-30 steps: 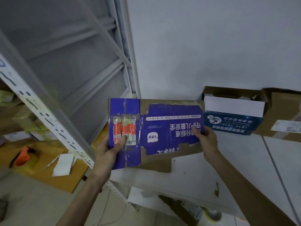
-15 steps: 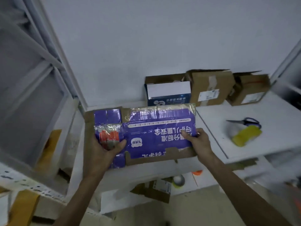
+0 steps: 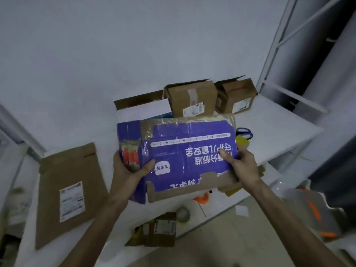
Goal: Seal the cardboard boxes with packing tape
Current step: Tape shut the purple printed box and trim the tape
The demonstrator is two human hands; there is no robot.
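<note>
I hold a flattened blue printed cardboard box (image 3: 185, 151) above the white table (image 3: 279, 135). My left hand (image 3: 131, 170) grips its left edge, thumb on the printed face. At the right edge my right hand (image 3: 240, 162) pinches it, thumb on top. Old clear tape shines along the box's top flap. A yellow tape roll (image 3: 243, 143) and blue-handled scissors (image 3: 245, 132) peek out just behind the box's right corner. Two brown boxes (image 3: 192, 99) (image 3: 237, 97) and an open blue-and-white box (image 3: 140, 108) stand at the wall.
A flat brown mailer (image 3: 67, 191) with a white label lies on the table at left. Below the table sit a small labelled box (image 3: 159, 228), a tape roll (image 3: 183, 213) and an orange item (image 3: 202, 198). White metal shelving (image 3: 285, 54) rises at right.
The view has swung right and down, from the shelving at left to the table. Both hands have carried the blue box over the table, keeping the same grip.
</note>
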